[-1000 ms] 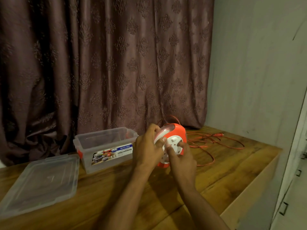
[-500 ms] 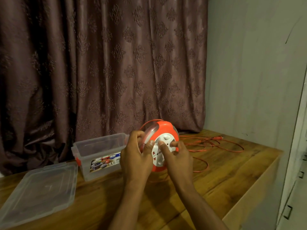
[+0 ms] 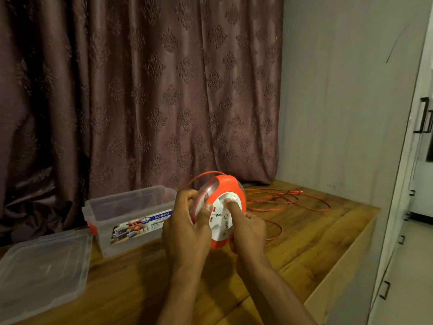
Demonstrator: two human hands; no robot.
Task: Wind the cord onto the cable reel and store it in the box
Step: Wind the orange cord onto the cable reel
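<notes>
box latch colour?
Red-orange latch on the clear box; head view.

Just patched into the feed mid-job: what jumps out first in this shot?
The round orange-and-white plastic cable reel stands out at centre, held above the wooden table: the left hand grips its rim and the right hand presses a finger on its white face. Loose orange cord sprawls on the table to its right. The open clear plastic box sits left, its clear lid lying beside it.
</notes>
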